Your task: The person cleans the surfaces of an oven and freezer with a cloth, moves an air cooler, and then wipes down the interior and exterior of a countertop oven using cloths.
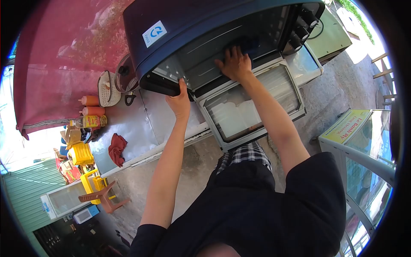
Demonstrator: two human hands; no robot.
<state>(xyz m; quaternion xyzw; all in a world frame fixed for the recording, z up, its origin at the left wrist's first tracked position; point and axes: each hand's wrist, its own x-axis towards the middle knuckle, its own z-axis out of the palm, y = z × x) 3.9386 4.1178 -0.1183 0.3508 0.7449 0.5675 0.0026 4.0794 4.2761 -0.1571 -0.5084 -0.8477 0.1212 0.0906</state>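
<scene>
A dark countertop oven [201, 25] stands in front of me, with its glass door [233, 115] folded down toward my body. My left hand [179, 102] grips the oven's lower left front edge, thumb up along the frame and fingers curled around it. Inside the oven cavity, my right hand [236, 66] lies with fingers spread, palm turned down toward the inner surface. A dark patch lies just beyond its fingertips; whether it is a shadow or an object I cannot tell. The control knobs [302, 32] sit on the oven's right side.
Left of the oven, a metal counter [141, 115] holds a dark red cloth [117, 149], a white basket [109, 88], a glass lid [126, 73], sauce bottles [92, 111] and a yellow-labelled bottle [92, 121]. A brown stool [105, 197] stands on the floor; a glass display case [364, 141] is at right.
</scene>
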